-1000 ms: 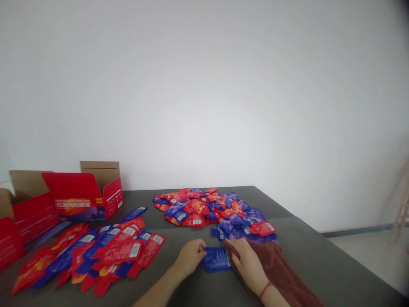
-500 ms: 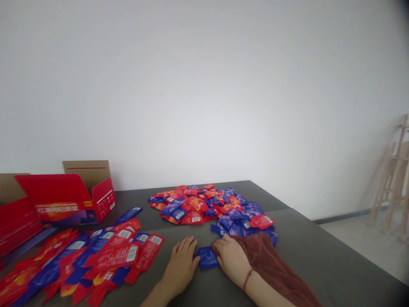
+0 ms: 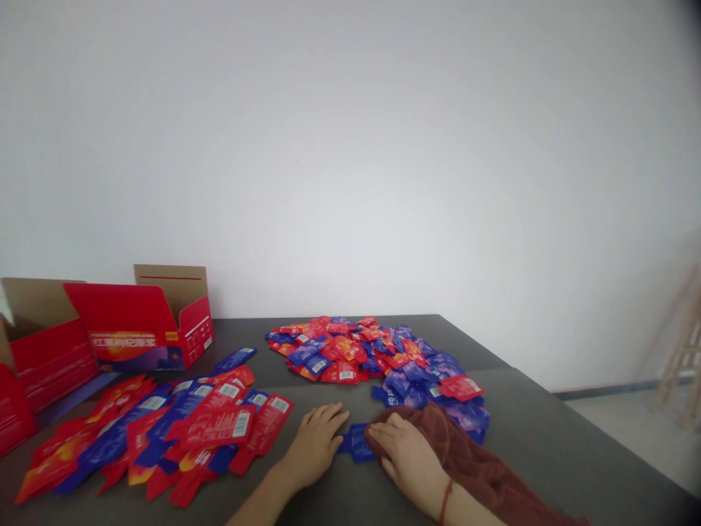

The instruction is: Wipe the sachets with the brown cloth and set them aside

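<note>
A small blue pouch (image 3: 360, 443) lies flat on the dark table between my two hands. My left hand (image 3: 316, 443) rests palm down to the left of it, fingers stretched out, with the thumb at the pouch's narrow end. A brown cloth (image 3: 465, 456) is bunched under my right hand (image 3: 406, 454), whose fingers press it down over the pouch's right end. That end is hidden by the cloth. Just beyond the cloth lies a heap of blue and purple pouches (image 3: 421, 372) with a red pouch (image 3: 461, 387) on top.
Red and blue pouches (image 3: 216, 431) are spread in a pile at the left. Open red cardboard boxes (image 3: 131, 340) stand behind them. A mixed heap of pouches (image 3: 342, 351) sits farther back, near the white wall (image 3: 350, 161). A wooden stand (image 3: 682, 351) is at the far right.
The view has turned slightly left, bringing more of the boxes into sight. My right hand and the cloth have shifted a little on the pouch; my left hand stays beside it.
</note>
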Demonstrator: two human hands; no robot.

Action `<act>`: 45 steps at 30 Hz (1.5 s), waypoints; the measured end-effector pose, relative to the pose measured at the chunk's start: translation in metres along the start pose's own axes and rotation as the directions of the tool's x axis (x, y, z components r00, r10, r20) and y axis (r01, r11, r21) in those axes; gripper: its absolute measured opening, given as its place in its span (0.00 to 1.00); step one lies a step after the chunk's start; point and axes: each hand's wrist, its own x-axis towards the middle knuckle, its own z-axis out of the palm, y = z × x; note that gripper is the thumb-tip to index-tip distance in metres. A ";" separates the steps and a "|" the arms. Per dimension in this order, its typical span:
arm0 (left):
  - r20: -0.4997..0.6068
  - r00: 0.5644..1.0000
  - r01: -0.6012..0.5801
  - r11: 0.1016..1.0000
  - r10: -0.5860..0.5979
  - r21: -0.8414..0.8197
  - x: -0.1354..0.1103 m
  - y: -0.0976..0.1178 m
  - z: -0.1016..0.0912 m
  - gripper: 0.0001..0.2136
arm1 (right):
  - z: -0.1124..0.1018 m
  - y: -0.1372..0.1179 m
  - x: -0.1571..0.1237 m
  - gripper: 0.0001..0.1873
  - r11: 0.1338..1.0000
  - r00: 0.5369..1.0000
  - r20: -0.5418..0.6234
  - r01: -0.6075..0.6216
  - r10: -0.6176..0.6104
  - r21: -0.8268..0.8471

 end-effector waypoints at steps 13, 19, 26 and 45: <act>-0.033 0.999 -0.035 0.999 0.036 0.030 -0.002 0.000 0.003 0.25 | 0.004 -0.021 0.000 0.24 0.983 0.984 0.032 0.176 -0.178 0.061; -0.042 0.998 -0.044 0.999 0.045 0.016 0.000 -0.002 0.004 0.24 | 0.000 0.011 -0.010 0.23 0.984 0.978 -0.110 -0.177 0.177 0.007; -0.028 0.999 -0.027 0.998 0.028 0.053 0.001 0.001 0.002 0.25 | 0.013 -0.044 0.030 0.16 0.991 0.996 -0.025 -0.088 0.085 -0.105; -0.051 0.998 -0.028 0.998 0.031 0.050 0.003 -0.003 0.007 0.24 | 0.008 -0.030 0.032 0.15 0.991 0.996 -0.024 -0.094 0.092 -0.097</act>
